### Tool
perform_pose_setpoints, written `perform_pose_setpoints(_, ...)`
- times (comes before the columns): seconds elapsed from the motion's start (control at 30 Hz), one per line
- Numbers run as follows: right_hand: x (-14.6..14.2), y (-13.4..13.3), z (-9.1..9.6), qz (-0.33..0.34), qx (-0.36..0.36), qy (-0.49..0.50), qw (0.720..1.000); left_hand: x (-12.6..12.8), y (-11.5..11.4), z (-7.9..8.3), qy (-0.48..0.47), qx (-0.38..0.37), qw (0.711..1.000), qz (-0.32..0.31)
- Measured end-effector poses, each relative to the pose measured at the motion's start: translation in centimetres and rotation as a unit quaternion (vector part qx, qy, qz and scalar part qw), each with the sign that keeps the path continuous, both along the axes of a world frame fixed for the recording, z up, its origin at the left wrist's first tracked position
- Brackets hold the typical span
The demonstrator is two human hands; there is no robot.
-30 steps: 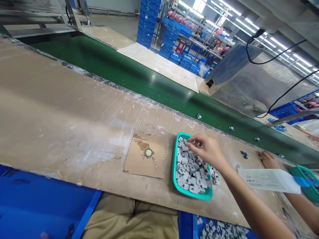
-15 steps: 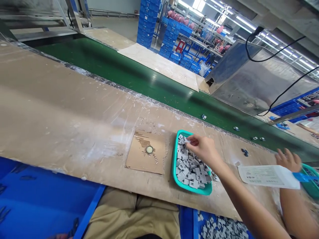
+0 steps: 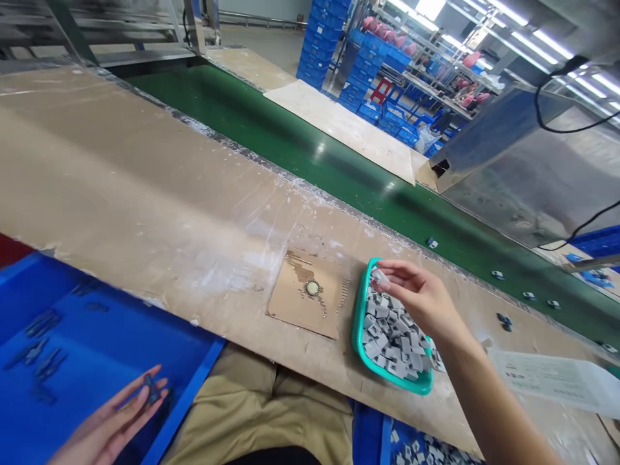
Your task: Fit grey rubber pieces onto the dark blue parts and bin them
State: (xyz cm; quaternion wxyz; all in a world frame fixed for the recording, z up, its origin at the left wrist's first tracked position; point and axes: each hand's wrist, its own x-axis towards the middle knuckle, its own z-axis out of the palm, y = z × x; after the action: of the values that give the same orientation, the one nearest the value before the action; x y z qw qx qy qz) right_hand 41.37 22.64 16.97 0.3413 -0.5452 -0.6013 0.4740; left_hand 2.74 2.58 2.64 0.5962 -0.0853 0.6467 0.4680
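Right hand [image 3: 420, 298] pinching one small grey piece [image 3: 379, 278] at fingertips, above teal basket [image 3: 359, 323] at 4 o'clock; likely light, stiff, best gripped by edges; left hand [image 3: 113, 423], at 7 o'clock, loosely cupping dark clip [image 3: 150, 389] over blue bin [image 3: 68, 336]

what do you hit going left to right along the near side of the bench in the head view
left hand with a dark clip → blue bin → cardboard square → teal basket → right hand → white paper
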Motion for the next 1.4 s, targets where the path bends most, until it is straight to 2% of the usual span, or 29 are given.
perform_pose_setpoints(0.1, -1.4, 0.1, -0.2, 0.07, 0.056, -0.085, 0.992, 1.2, 0.8, 2.6, -0.078, -0.01, 0.997, 0.024)
perform_pose_setpoints(0.2, -3.1, 0.2, -0.5, 0.177, 0.114, -0.202, 0.956, 2.8, 1.4, 4.3, -0.078, 0.016, 0.997, -0.002)
perform_pose_setpoints(0.33, -5.2, 0.5, -1.5, 0.266, 0.202, -0.28, 0.9, 4.7, 1.8, 4.6, -0.145, 0.088, 0.985, -0.02)
perform_pose_setpoints(0.47, -6.3, 0.8, -3.1, 0.277, 0.25, -0.301, 0.877, 6.4, 2.5, 4.6, -0.209, 0.164, 0.963, -0.045)
perform_pose_setpoints(0.57, -6.6, 0.9, -4.1, 0.28, 0.255, -0.314, 0.871, 7.4, 3.1, 4.8, -0.22, 0.197, 0.952, -0.081)
perform_pose_setpoints(0.7, -6.9, 1.0, -4.6, 0.281, 0.24, -0.317, 0.874, 7.9, 3.5, 4.9, -0.216, 0.235, 0.942, -0.106)
perform_pose_setpoints(0.8, -6.8, 1.0, -4.4, 0.263, 0.22, -0.309, 0.887, 8.1, 3.9, 5.1, -0.208, 0.264, 0.933, -0.128)
perform_pose_setpoints(0.87, -6.7, 0.8, -4.1, 0.24, 0.198, -0.273, 0.91, 8.4, 4.4, 5.3, -0.204, 0.282, 0.928, -0.133)
perform_pose_setpoints(1.0, -7.0, -0.6, -2.7, 0.159, 0.133, -0.09, 0.974, 10.2, 5.7, 6.4, -0.202, 0.287, 0.932, -0.094)
perform_pose_setpoints(1.07, -7.5, -2.0, -1.6, 0.119, 0.091, -0.02, 0.989, 11.4, 6.4, 7.1, -0.152, 0.297, 0.94, -0.072)
perform_pose_setpoints(1.13, -8.1, -3.8, -0.4, 0.1, 0.052, 0.022, 0.993, 12.5, 6.9, 7.8, -0.004, 0.342, 0.938, -0.059)
perform_pose_setpoints(1.17, -8.4, -4.7, 0.2, 0.095, 0.037, 0.04, 0.994, 13.0, 7.0, 8.2, 0.104, 0.379, 0.918, -0.059)
perform_pose_setpoints(1.2, -8.7, -5.6, 0.7, 0.092, 0.024, 0.056, 0.994, 13.3, 7.1, 8.4, 0.218, 0.423, 0.877, -0.061)
perform_pose_setpoints(1.27, -9.2, -7.0, 1.4, 0.087, 0.002, 0.082, 0.993, 13.7, 7.2, 8.7, 0.409, 0.506, 0.756, -0.07)
perform_pose_setpoints(1.3, -9.3, -7.6, 1.6, 0.085, -0.011, 0.093, 0.992, 13.7, 7.2, 8.8, 0.468, 0.535, 0.7, -0.076)
perform_pose_setpoints(1.33, -9.5, -8.0, 1.8, 0.085, -0.026, 0.104, 0.991, 13.6, 7.2, 8.8, 0.503, 0.554, 0.658, -0.081)
perform_pose_setpoints(1.4, -9.7, -8.5, 1.8, 0.082, -0.058, 0.129, 0.987, 13.5, 7.0, 8.7, 0.54, 0.569, 0.612, -0.103)
